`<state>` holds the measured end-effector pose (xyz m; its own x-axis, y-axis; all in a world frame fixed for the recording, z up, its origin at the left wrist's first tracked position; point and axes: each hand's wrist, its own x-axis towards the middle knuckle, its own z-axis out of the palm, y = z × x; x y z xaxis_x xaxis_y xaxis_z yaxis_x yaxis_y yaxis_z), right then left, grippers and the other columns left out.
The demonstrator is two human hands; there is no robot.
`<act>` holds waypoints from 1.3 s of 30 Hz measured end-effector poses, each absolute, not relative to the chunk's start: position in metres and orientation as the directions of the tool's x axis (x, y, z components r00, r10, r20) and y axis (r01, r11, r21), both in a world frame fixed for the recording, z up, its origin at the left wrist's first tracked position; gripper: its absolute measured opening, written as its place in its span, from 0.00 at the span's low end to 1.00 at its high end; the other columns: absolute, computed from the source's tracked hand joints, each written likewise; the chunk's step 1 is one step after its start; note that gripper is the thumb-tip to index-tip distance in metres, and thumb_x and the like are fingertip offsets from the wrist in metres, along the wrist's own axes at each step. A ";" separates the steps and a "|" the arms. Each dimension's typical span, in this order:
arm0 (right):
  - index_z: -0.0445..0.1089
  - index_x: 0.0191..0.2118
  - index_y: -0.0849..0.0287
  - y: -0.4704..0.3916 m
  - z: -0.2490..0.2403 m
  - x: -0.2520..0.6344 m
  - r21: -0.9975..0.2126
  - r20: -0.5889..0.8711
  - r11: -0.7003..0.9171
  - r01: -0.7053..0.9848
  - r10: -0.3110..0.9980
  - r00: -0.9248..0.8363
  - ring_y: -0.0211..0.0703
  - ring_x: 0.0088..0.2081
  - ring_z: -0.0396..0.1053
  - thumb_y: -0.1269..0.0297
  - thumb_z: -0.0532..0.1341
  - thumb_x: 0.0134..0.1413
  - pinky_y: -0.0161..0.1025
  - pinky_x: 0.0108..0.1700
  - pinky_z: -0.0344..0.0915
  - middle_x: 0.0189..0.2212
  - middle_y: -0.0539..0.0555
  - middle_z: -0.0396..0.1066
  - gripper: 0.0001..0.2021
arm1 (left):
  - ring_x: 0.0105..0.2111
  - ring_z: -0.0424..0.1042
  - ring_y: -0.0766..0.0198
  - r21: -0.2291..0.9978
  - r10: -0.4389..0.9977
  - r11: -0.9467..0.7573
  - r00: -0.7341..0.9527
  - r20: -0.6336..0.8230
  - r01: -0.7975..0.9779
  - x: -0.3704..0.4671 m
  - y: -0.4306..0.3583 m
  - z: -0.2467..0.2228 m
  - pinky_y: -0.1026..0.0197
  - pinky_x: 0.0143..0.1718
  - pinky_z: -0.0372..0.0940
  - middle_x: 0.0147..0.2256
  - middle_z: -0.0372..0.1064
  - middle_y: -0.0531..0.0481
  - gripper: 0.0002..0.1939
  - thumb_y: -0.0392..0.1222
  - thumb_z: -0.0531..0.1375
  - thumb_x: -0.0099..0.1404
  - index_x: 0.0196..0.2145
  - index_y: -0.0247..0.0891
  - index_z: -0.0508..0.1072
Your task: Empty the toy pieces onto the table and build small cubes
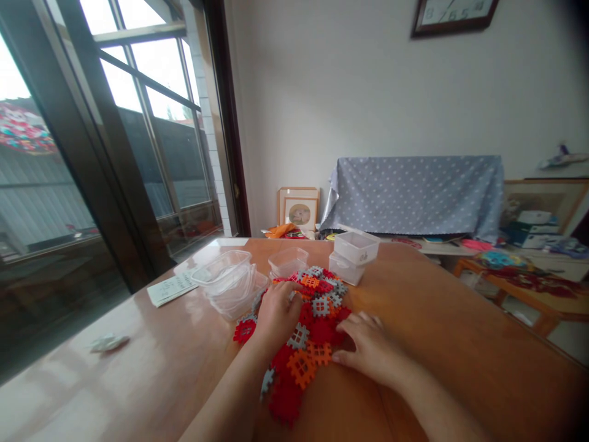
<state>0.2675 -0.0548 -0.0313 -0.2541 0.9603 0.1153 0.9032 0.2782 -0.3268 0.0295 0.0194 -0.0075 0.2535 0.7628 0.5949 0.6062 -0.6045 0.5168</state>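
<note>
Beneath the left hand's fingers, their grip unclear, and beside the right hand's parted ones, I'm handling piled notched pieces.

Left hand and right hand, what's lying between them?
Notched red, gray and orange pieces lie between left hand and right hand in the head view.

On the table, notched pieces lie before two stacked boxes, right of nested containers.

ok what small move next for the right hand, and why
Probably pinch the orange, square, notched piece with the right hand: its thumb is beside that piece, and its fingers are spread at the edge of the red, grey and orange pile.
</note>
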 end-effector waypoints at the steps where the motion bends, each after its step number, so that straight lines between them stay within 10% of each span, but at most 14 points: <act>1: 0.75 0.48 0.49 -0.054 -0.032 0.265 -0.323 0.126 0.285 0.902 0.958 -0.258 0.56 0.49 0.65 0.41 0.67 0.51 0.48 0.52 0.56 0.45 0.56 0.74 0.23 | 0.47 0.71 0.55 0.553 0.781 -0.575 0.205 0.589 0.603 0.026 0.022 -0.008 0.53 0.51 0.63 0.43 0.75 0.47 0.11 0.37 0.55 0.67 0.44 0.42 0.75; 12: 0.74 0.53 0.49 -0.047 -0.039 0.259 -0.378 0.184 0.293 0.878 0.953 -0.239 0.56 0.49 0.67 0.45 0.63 0.57 0.49 0.51 0.61 0.47 0.57 0.76 0.22 | 0.37 0.72 0.60 0.685 0.889 -0.386 0.051 0.455 0.618 0.011 0.030 -0.010 0.61 0.38 0.60 0.37 0.76 0.49 0.11 0.39 0.56 0.66 0.42 0.42 0.76; 22: 0.61 0.67 0.47 -0.043 -0.053 0.262 -0.385 0.155 0.318 0.866 0.948 -0.280 0.62 0.70 0.46 0.48 0.52 0.66 0.67 0.68 0.39 0.66 0.52 0.62 0.27 | 0.45 0.67 0.51 0.342 0.866 -0.425 0.266 0.424 0.838 0.026 0.016 -0.009 0.53 0.47 0.59 0.41 0.72 0.44 0.07 0.45 0.61 0.63 0.36 0.42 0.76; 31: 0.70 0.60 0.56 -0.034 -0.062 0.268 -0.452 0.324 0.313 0.835 0.930 -0.173 0.58 0.65 0.58 0.50 0.57 0.63 0.56 0.66 0.55 0.61 0.60 0.68 0.25 | 0.49 0.63 0.49 0.257 0.871 -0.440 0.339 0.357 0.861 0.033 0.011 -0.010 0.51 0.47 0.58 0.45 0.69 0.44 0.06 0.41 0.61 0.61 0.37 0.43 0.76; 35: 0.72 0.58 0.55 -0.032 -0.060 0.270 -0.491 0.355 0.323 0.809 0.922 -0.153 0.58 0.63 0.61 0.52 0.58 0.62 0.56 0.65 0.57 0.58 0.60 0.71 0.23 | 0.46 0.65 0.52 0.352 0.877 -0.428 0.288 0.386 0.832 0.035 0.012 -0.008 0.53 0.46 0.58 0.42 0.71 0.45 0.04 0.37 0.61 0.58 0.33 0.42 0.75; 39: 0.72 0.56 0.54 -0.035 -0.049 0.273 -0.517 0.404 0.338 0.786 0.906 -0.124 0.56 0.60 0.65 0.53 0.56 0.64 0.54 0.62 0.60 0.55 0.59 0.73 0.20 | 0.33 0.66 0.61 0.728 0.908 -0.406 0.158 0.387 0.552 0.034 0.020 -0.009 0.60 0.36 0.59 0.30 0.69 0.50 0.01 0.37 0.61 0.59 0.31 0.39 0.73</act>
<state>0.2727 -0.0352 -0.0486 -0.1241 0.9064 0.4039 0.7863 0.3381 -0.5172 0.0343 0.0198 -0.0087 0.1577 0.9085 0.3871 0.5519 -0.4061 0.7284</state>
